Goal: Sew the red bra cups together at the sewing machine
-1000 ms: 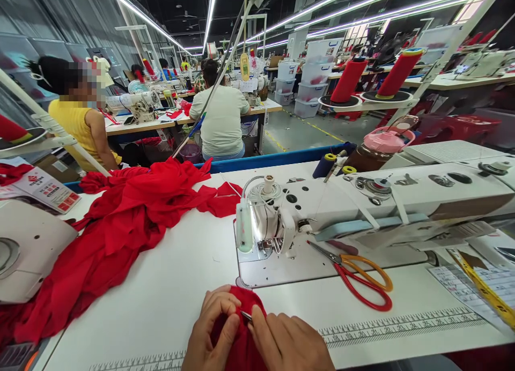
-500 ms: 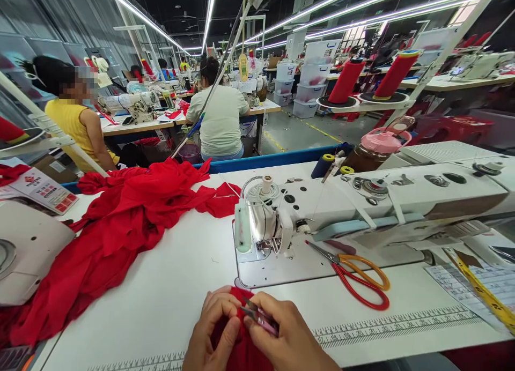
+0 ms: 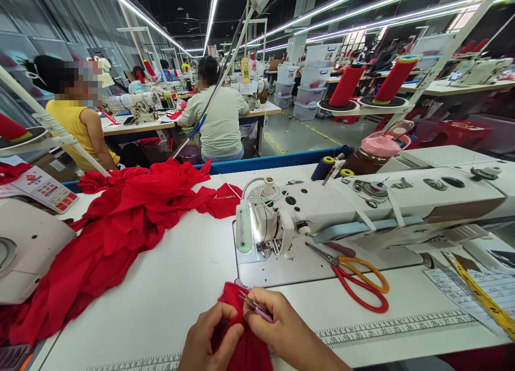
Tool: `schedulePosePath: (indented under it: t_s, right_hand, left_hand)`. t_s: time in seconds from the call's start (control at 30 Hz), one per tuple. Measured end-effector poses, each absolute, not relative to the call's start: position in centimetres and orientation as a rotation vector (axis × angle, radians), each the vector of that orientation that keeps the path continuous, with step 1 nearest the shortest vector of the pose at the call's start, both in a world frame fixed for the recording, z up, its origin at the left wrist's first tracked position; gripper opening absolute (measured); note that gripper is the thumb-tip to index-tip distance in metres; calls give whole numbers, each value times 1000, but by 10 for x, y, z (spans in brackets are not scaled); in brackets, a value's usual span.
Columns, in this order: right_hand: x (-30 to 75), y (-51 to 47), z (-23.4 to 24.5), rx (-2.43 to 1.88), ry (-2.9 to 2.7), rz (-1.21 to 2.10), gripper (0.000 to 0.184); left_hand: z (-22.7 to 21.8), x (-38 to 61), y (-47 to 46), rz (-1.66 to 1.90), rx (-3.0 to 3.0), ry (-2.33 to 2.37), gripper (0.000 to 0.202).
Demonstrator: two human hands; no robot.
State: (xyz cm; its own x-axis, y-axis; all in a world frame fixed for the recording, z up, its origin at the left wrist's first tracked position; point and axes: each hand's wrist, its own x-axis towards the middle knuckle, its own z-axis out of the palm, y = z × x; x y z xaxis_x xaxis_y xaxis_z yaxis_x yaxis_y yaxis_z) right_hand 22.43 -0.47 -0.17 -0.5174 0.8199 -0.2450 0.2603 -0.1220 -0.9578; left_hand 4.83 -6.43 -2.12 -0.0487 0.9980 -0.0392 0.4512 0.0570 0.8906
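My left hand pinches a small piece of red fabric at the near edge of the white table. My right hand grips small thread snips, their tips lying on the top of the red piece. Both hands are closed. The sewing machine stands just beyond, its needle head close above my hands.
A heap of red cloth covers the table's left. Red and orange scissors lie on the machine bed. A yellow tape measure lies at right, a pink-lidded bottle behind. Two people sit at benches ahead.
The red piece has been pulled up and spread a little higher. My right hand with the snips has shifted up onto its top edge.
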Motion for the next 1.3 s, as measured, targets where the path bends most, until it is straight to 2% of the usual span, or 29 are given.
schedulePosePath:
  t_s: [0.2, 0.4, 0.53, 0.73, 0.83, 0.93, 1.3]
  right_hand:
    - [228, -1, -4, -1100, -1591, 1865, 9]
    - [229, -1, -2, -1078, -1595, 1882, 9]
    - [234, -10, -8, -1205, -1853, 1470, 7]
    - [243, -34, -19, -970, -2189, 202, 15]
    - [242, -39, -20, -943, -2272, -202, 14]
    - [239, -38, -21, -961, -2299, -323, 16]
    - [238, -38, -20, -942, -2307, -391, 14]
  left_hand:
    - [-20, 47, -63, 998, 1573, 1545, 28]
    - [-31, 50, -62, 1067, 1845, 1522, 18]
    - [-37, 49, -60, 1035, 1694, 1527, 15]
    - [-28, 45, -58, 929, 1617, 1517, 13]
    - [-28, 48, -59, 986, 1591, 1547, 14]
    - [-32, 52, -60, 1062, 1587, 1575, 16]
    - [-37, 57, -64, 1095, 1614, 1639, 19]
